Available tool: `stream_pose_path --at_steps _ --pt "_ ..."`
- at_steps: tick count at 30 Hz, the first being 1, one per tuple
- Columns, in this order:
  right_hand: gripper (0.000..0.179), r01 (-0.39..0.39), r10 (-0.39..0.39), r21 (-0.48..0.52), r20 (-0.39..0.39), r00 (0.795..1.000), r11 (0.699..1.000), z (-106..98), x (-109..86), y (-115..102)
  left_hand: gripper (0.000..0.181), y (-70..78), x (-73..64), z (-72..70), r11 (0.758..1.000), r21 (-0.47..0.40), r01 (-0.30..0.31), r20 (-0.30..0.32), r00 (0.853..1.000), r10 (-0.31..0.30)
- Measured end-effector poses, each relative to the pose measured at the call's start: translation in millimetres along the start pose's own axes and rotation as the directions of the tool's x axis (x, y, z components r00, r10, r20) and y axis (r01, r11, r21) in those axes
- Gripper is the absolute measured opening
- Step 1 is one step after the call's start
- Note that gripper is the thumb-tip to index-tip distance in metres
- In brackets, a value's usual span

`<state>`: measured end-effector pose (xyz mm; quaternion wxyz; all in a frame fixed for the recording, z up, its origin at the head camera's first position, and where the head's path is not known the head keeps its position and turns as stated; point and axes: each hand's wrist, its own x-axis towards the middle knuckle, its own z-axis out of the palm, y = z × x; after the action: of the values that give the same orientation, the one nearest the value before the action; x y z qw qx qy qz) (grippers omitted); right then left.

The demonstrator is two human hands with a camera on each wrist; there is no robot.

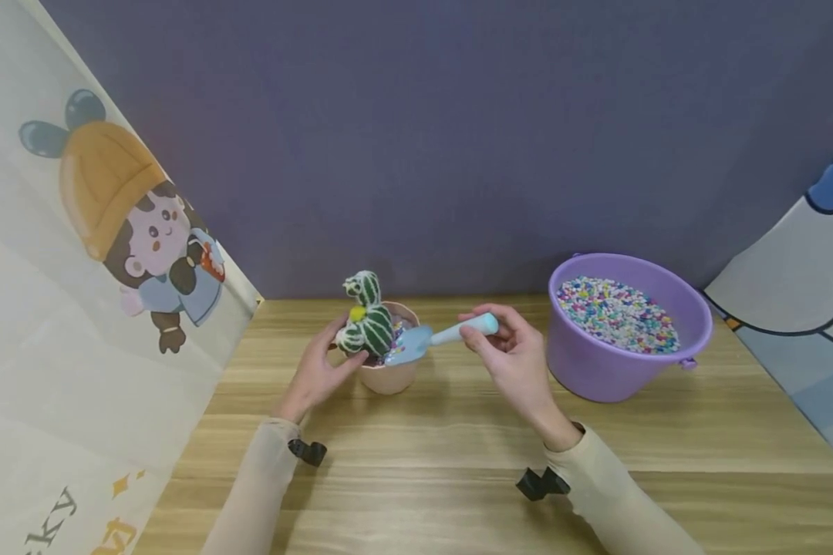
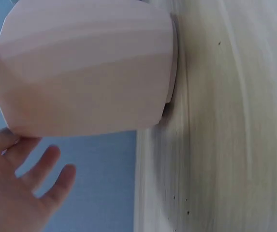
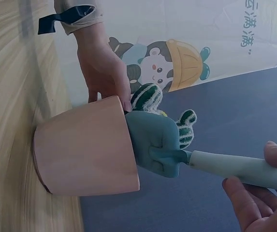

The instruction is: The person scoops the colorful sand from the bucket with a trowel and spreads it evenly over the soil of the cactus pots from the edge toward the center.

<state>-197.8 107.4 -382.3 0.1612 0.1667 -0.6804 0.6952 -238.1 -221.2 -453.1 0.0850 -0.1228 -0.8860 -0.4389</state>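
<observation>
A green crocheted cactus [image 1: 376, 330] with white ridges and a yellow flower stands in a pale pink pot [image 1: 389, 378]. My left hand [image 1: 319, 374] holds it low down at the pot's rim, thumb in front and fingers behind; other fingers spread beside the pot [image 2: 85, 72] in the left wrist view. My right hand [image 1: 510, 354] grips the handle of a light blue trowel [image 1: 461, 330] between thumb and fingers. The trowel's blade [image 3: 153, 140] tips into the pot's mouth beside the cactus [image 3: 148, 98]. Colourful beads show around the blade.
To the right stands a purple bucket [image 1: 597, 370] with many small multicoloured beads [image 1: 618, 316] inside. A dark panel [image 1: 416, 154] rises behind the wooden table [image 1: 416, 478]. Printed cloths hang at the left [image 1: 28, 308] and right sides.
</observation>
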Motion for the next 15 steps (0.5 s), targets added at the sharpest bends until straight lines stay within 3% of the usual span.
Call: stream_pose_path --at_steps 8,15 --pt "0.031 -0.004 0.004 0.008 -0.001 1.000 1.000 -2.6 -0.2 1.4 0.072 5.9 -3.3 1.8 0.998 0.055 0.020 -0.129 0.992 -0.013" --pt "0.031 0.004 -0.004 -0.007 0.005 1.000 1.000 -4.8 0.2 2.8 0.069 23.7 -3.5 5.1 0.979 0.163 0.123 -0.202 0.975 -0.089"
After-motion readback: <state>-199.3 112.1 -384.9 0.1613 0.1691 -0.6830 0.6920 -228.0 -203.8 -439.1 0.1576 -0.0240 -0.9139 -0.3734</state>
